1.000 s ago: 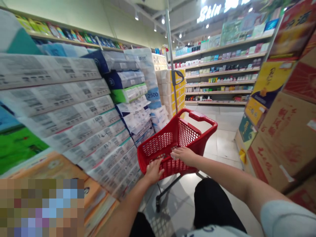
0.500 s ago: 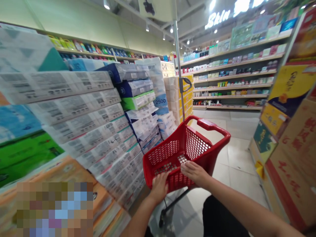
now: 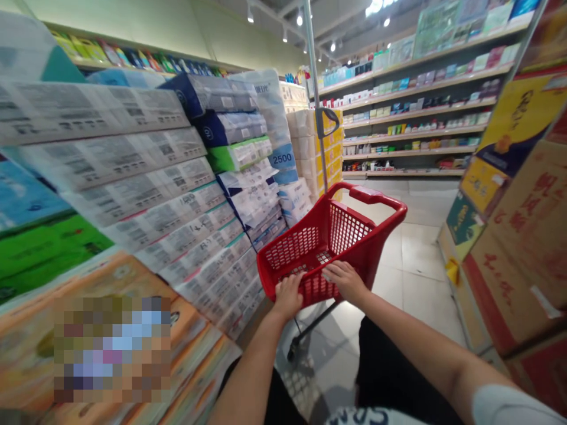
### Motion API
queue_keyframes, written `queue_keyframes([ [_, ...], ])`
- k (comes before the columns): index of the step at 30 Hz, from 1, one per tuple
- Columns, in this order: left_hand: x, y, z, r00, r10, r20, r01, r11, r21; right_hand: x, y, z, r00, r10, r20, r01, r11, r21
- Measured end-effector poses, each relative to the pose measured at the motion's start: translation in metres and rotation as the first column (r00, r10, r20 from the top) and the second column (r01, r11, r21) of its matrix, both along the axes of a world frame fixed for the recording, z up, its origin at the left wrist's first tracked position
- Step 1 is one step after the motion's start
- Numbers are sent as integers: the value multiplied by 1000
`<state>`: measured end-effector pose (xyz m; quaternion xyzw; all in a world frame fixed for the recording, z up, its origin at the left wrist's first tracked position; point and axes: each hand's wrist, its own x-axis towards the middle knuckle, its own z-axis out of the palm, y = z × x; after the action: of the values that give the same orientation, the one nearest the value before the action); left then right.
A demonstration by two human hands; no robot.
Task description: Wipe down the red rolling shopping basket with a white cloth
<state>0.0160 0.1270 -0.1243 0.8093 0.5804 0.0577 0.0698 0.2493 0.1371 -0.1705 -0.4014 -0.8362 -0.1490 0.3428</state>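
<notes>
A red plastic shopping cart [image 3: 363,260] with holed basket walls stands at an angle in front of me, and its basket is bare inside. My left hand [image 3: 289,295] wraps its fingers over the near rim, close to the left corner. A short way to the right along that rim, my right hand [image 3: 348,282] hooks its fingers over the edge, thumb hidden. The cart's push handle [image 3: 372,196] lies on the far side, away from both hands. A metal pole with a dark grip [image 3: 328,123] rises behind the cart.
Stacked white tissue packs [image 3: 177,206] rise close on the left. Orange packs [image 3: 133,271] lie in front of them, partly pixelated. Cardboard cartons [image 3: 522,236] line the right side. A tiled floor [image 3: 420,260] runs between, toward shelves of small goods [image 3: 416,130].
My view has tilted down, so the cart and stacks appear higher. More of my legs, shirt and right sleeve shows. Both hands stay on the cart's rim.
</notes>
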Motion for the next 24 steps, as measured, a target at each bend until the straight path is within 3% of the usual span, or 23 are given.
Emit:
queue_keyframes([
  [2, 1, 3, 2, 1000, 9, 23, -9, 1000, 18, -23, -3, 4, 999, -33, -9, 32, 999, -32],
  [5, 1, 4, 5, 998, 44, 34, -43, 999, -17, -42, -11, 19, 970, 187, 156, -176, 981, -82],
  [7, 2, 1, 6, 998, 55, 22, -54, 997, -46, -42, -15, 32, 965, 219, 148, -210, 975, -74],
  [10, 4, -4, 6, 997, 75, 4, -75, 997, -10, -31, -17, 49, 992, 98, 80, -91, 992, -92],
  [12, 6, -7, 6, 996, 91, -3, -91, 996, 11, -27, -13, 60, 986, 53, 157, -20, 978, -206],
  [15, 8, -9, 9, 995, 94, -21, -95, 995, -25, -31, 5, 81, 937, 50, 345, 116, 888, -445],
  [18, 9, -11, 11, 995, 101, -22, -102, 994, -40, -37, 19, 98, 905, 69, 421, 196, 810, -553],
  [20, 10, -15, 10, 994, 112, -19, -112, 993, -21, -37, 15, 98, 908, 72, 413, 186, 813, -551],
  [24, 8, -24, 8, 996, 80, -46, -80, 997, 18, -35, -6, 87, 955, 4, 295, 132, 888, -440],
])
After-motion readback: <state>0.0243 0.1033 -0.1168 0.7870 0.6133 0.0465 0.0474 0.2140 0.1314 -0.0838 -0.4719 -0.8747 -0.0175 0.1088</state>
